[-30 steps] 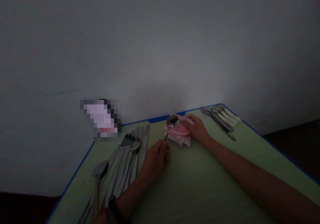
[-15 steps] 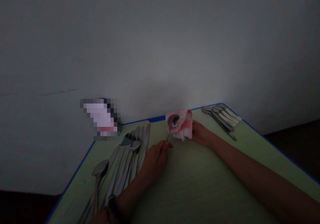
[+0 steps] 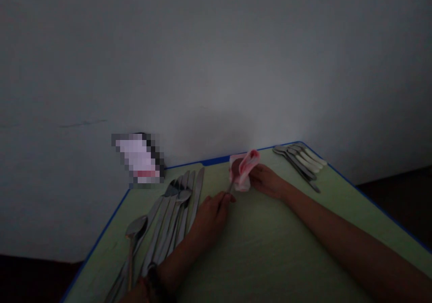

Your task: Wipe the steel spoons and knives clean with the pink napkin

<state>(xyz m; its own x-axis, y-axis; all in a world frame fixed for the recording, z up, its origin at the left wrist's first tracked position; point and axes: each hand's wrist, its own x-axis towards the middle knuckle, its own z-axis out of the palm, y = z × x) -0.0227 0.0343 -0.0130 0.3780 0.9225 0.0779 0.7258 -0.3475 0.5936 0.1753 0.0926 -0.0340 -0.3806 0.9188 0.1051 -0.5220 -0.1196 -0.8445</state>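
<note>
My left hand [image 3: 213,209] is closed around the handle of a metal spoon [image 3: 231,184], which points up and away from me. The spoon's bowl lies against a pink and white cloth [image 3: 241,185], partly covered by a fold of it. My right hand [image 3: 265,180] grips that cloth from the right side, with most of its fingers hidden behind it. Both hands are just above the table, near its far edge. To the left of my left hand lie several metal knives and spoons [image 3: 165,224] side by side.
The green table [image 3: 270,249] has a blue edge and meets a grey wall [image 3: 216,69]. At the far right corner lie several spoons [image 3: 297,163], some with white handles. A blurred-out device with a light screen [image 3: 138,159] leans at the far left. A larger spoon [image 3: 137,226] lies nearer on the left.
The cloth has folded over part of the spoon's bowl, which showed more openly before. My right hand has shifted slightly left. My left hand still holds the handle in almost the same place.
</note>
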